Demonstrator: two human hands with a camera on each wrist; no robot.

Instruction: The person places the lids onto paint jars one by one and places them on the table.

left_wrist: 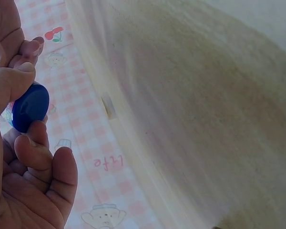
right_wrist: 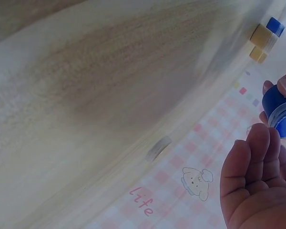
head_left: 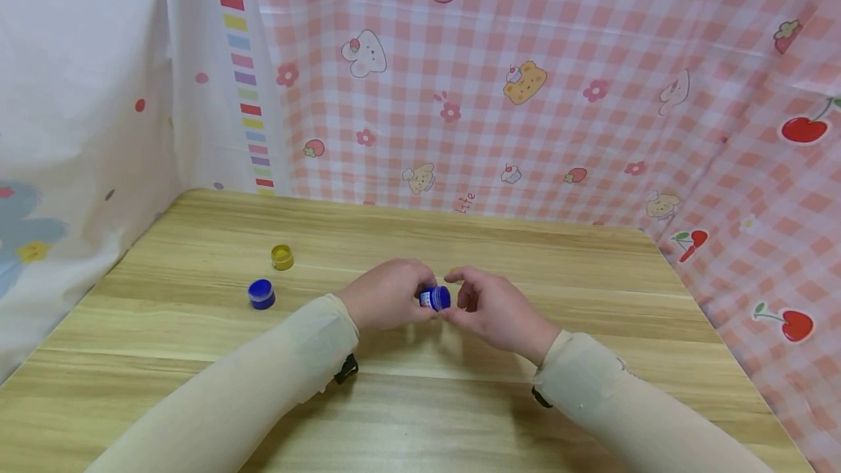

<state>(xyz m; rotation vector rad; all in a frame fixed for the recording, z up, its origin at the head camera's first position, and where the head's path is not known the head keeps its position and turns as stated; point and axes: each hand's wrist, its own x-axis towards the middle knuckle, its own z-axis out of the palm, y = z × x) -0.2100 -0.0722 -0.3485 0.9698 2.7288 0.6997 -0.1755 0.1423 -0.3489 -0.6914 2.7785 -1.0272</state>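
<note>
A small blue jar (head_left: 435,298) is in the left hand (head_left: 389,296), held above the middle of the wood-grained surface (head_left: 420,414) and tipped onto its side, with one round end turned toward the right hand (head_left: 493,305). The jar is short and cylindrical, a deep, saturated blue. On its side, near the left fingers, sits a white label (head_left: 426,300) with small coloured print, too tiny to read. A clear, ridged collar (right_wrist: 283,113) rings it close to the end facing right – see-through and shiny against the blue – and beyond that collar comes another blue face; whether this is a cap or the contents, I cannot tell. From the left wrist the opposite end shows as a smooth, glossy dark-blue disc, pinched between the thumb and fingers of the left hand.

The right hand grips nothing: its fingers are loosely bent and spread around the air beside the jar, with the thumb right by the jar's lower edge – touching or just short of it, I cannot tell.

Off to the left on the surface stand a second blue jar (head_left: 261,295), with a pale band round its middle, and a yellow jar (head_left: 282,258) just behind it, well apart from the hands. A pink checked cloth (head_left: 486,115) hangs behind
</note>
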